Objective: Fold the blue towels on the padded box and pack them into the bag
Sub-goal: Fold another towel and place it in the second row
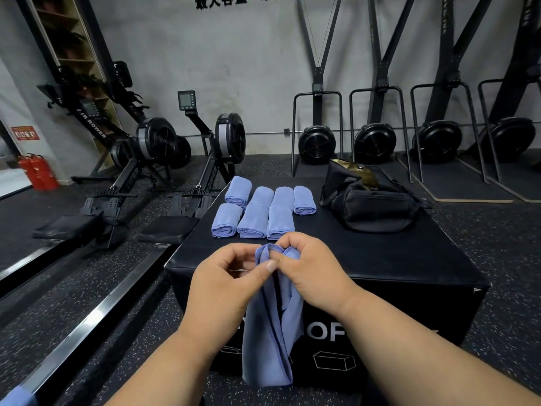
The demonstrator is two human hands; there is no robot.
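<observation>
Both hands, the left hand (222, 276) and right hand (313, 271), pinch a hanging blue towel (272, 332) before the black padded box (380, 259), which carries folded towels (257, 212) and a black bag (371, 200), rowing machines (164, 148) behind.

Bare box top (336, 253) before bag (369, 200)

The hanging towel (270, 332) is showing a soft periwinkle blue with darker blue stitched edges, and the folded towels (253, 213) are matching it. The padded box (380, 259) is showing black with white lettering and box outlines on its front. The bag (371, 206) is black, showing an olive-gold lining. The floor (58, 303) is showing dark with pale speckles. The fire extinguishers (38, 171) are showing red.
</observation>
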